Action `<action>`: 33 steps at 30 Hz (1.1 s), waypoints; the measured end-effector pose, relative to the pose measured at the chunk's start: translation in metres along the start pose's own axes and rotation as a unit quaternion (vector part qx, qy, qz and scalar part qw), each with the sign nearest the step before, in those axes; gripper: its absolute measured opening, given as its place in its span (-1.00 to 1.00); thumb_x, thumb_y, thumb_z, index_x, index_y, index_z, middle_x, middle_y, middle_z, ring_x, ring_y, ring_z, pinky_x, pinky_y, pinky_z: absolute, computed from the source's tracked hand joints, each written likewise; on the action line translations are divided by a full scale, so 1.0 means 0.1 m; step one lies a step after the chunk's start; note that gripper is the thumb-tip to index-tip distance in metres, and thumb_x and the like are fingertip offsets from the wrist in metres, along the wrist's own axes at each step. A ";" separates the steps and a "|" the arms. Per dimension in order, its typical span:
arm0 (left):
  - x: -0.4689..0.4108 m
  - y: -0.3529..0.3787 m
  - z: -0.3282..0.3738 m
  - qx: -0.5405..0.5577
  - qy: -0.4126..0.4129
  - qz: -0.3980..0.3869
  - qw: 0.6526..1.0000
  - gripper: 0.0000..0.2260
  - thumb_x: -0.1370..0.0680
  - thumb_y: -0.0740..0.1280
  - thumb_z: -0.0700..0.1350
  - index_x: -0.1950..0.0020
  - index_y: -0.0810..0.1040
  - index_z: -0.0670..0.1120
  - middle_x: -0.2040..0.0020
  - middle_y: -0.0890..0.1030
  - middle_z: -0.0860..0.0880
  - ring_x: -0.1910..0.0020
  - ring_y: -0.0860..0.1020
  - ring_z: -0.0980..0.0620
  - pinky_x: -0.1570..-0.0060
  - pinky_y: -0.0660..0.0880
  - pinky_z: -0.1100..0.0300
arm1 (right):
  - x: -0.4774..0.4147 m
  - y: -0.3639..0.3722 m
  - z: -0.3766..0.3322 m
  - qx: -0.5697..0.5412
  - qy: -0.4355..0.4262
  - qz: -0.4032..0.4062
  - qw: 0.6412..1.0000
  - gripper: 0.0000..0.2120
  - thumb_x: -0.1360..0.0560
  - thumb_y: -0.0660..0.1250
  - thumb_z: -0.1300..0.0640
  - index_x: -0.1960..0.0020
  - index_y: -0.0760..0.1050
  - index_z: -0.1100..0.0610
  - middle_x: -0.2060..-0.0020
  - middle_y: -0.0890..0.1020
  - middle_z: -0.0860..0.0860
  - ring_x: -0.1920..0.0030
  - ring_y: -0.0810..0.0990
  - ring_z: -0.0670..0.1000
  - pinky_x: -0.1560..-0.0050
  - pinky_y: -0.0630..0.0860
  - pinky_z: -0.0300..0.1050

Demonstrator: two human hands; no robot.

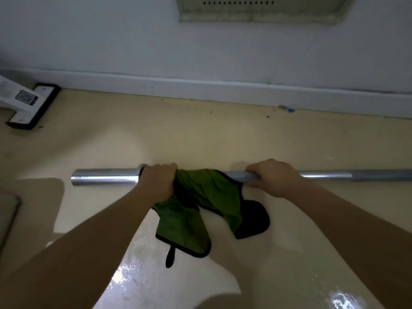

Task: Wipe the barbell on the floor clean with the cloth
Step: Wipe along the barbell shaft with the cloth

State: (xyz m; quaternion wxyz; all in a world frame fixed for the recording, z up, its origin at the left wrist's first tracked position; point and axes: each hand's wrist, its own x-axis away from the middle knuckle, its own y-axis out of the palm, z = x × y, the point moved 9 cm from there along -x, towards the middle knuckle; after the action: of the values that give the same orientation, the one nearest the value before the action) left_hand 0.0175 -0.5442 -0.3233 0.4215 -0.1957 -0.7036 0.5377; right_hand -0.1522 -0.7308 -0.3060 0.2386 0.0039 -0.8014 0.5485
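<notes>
**Barbell** (104, 177): steel, lying on the floor (200, 139), parallel to the wall.
**Cloth** (200, 197): green, bunched over the shaft just inside the left collar, with its tail on the floor.
**Left grip** (158, 179): curled round cloth and shaft together.
**Right grip** (270, 177): curled round bare shaft, apparently steadying it.
**Step (judged)**: wiping, at the left end.
**Next**: slide the cloth rightward, shifting the right grip clear.

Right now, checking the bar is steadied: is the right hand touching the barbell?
Touching. The head view shows the right hand gripping the bare barbell directly, just right of the green cloth.
</notes>
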 end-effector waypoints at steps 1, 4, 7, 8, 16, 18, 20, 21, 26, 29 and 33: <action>0.08 0.12 -0.01 0.030 0.001 -0.036 0.999 -0.89 -0.46 0.23 -0.09 0.08 0.49 -0.07 0.19 0.57 0.02 0.15 0.57 -0.01 0.03 0.46 0.03 | 0.04 0.06 -0.03 -0.016 -0.007 -0.066 0.998 -0.73 -0.51 0.28 -0.09 -0.09 0.55 0.04 0.05 0.62 0.03 0.06 0.55 0.03 0.21 0.34 -0.17; 0.46 0.33 0.03 0.112 -0.020 -0.122 0.986 -0.91 -0.41 0.19 -0.12 0.19 0.49 -0.03 0.24 0.56 0.04 0.20 0.54 0.04 0.13 0.46 0.13 | 0.22 0.14 -0.18 -0.025 -0.021 -0.090 0.995 -0.73 -0.43 0.37 -0.06 -0.06 0.58 0.05 0.05 0.62 0.04 0.05 0.54 0.05 0.15 0.44 -0.12; 0.68 0.26 0.09 0.091 -0.049 -0.097 0.990 -0.90 -0.39 0.20 -0.13 0.13 0.45 -0.01 0.20 0.51 0.04 0.12 0.53 -0.01 0.13 0.37 0.10 | 0.46 0.02 -0.24 -0.004 -0.003 0.086 0.996 -0.66 -0.38 0.44 -0.03 -0.11 0.58 0.06 0.00 0.57 0.07 -0.04 0.47 0.10 0.07 0.42 -0.09; 0.72 0.19 0.13 0.071 -0.055 -0.060 0.994 -0.87 -0.39 0.22 -0.12 0.08 0.44 -0.01 0.18 0.49 0.03 0.09 0.52 -0.02 0.12 0.35 0.09 | 0.53 0.01 -0.23 0.006 0.009 0.120 0.993 -0.69 -0.39 0.43 -0.02 -0.09 0.59 0.08 0.03 0.57 0.08 -0.02 0.47 0.11 0.09 0.39 -0.09; 0.56 -0.15 1.85 0.137 0.003 0.098 0.986 -0.47 -0.37 0.34 -0.10 -0.32 0.37 -0.17 -0.20 0.50 -0.13 -0.20 0.44 -0.16 -0.34 0.22 -0.18 | 0.37 -0.04 -0.10 -0.057 0.033 0.109 0.992 -0.91 -0.41 0.33 0.18 0.14 0.59 0.16 0.23 0.62 0.10 0.18 0.54 0.11 0.27 0.30 -0.12; 0.57 -0.23 1.80 0.107 0.087 0.137 0.981 -0.47 -0.37 0.36 -0.05 -0.31 0.41 -0.18 -0.17 0.56 -0.13 -0.13 0.53 -0.14 -0.27 0.36 -0.08 | 0.33 -0.06 -0.02 -0.126 0.047 0.125 0.983 -0.91 -0.40 0.32 0.23 0.13 0.59 0.15 0.24 0.65 0.07 0.19 0.58 0.09 0.25 0.40 -0.13; 0.60 -0.15 1.38 0.066 0.122 0.130 0.982 -0.43 -0.43 0.37 -0.05 -0.39 0.32 -0.18 -0.23 0.53 -0.17 -0.15 0.52 -0.16 -0.25 0.39 -0.02 | 0.32 -0.09 -0.01 -0.171 0.047 0.144 0.974 -0.82 -0.44 0.35 0.21 -0.03 0.60 0.12 0.13 0.68 0.05 0.10 0.61 0.09 0.07 0.52 -0.08; 0.63 -0.12 1.09 0.058 0.099 0.115 0.987 -0.44 -0.47 0.35 -0.08 -0.42 0.28 -0.18 -0.26 0.51 -0.18 -0.18 0.50 -0.17 -0.26 0.38 -0.02 | 0.31 -0.10 -0.02 -0.179 0.043 0.154 0.971 -0.80 -0.46 0.36 0.20 -0.08 0.59 0.12 0.09 0.68 0.06 0.07 0.61 0.09 0.02 0.53 -0.06; 0.88 -0.05 0.17 -0.016 -0.021 0.065 0.998 -0.45 -0.53 0.24 -0.22 -0.48 0.11 -0.18 -0.39 0.35 -0.17 -0.35 0.34 -0.14 -0.36 0.25 0.07 | 0.36 -0.10 -0.15 -0.058 0.004 0.245 0.968 -0.93 -0.39 0.42 0.24 0.15 0.64 0.12 0.28 0.66 0.08 0.13 0.49 0.16 0.19 0.43 -0.02; 0.95 -0.09 0.05 -0.003 -0.056 0.053 0.997 -0.41 -0.55 0.22 -0.24 -0.51 0.01 -0.20 -0.46 0.24 -0.16 -0.44 0.24 -0.09 -0.35 0.27 0.11 | 0.47 -0.08 -0.23 0.013 0.015 0.293 0.956 -0.84 -0.28 0.36 0.35 0.22 0.61 0.14 0.32 0.65 0.05 0.14 0.50 0.19 0.23 0.36 -0.03; 1.09 -0.05 0.14 0.083 -0.110 0.069 0.988 -0.39 -0.54 0.24 -0.25 -0.52 0.03 -0.13 -0.50 0.19 -0.08 -0.48 0.16 -0.01 -0.25 0.40 0.09 | 0.58 0.02 -0.42 -0.010 0.012 0.315 0.949 -0.63 -0.27 0.07 0.28 0.11 0.61 0.24 0.25 0.67 0.10 0.12 0.53 0.20 0.21 0.44 -0.03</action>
State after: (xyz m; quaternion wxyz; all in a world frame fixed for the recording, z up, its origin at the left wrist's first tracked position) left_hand -0.0550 -0.4747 -0.2777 0.3182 -0.1475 -0.6838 0.6399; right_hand -0.1881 -0.6786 -0.2740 0.0630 -0.2576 -0.7645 0.5876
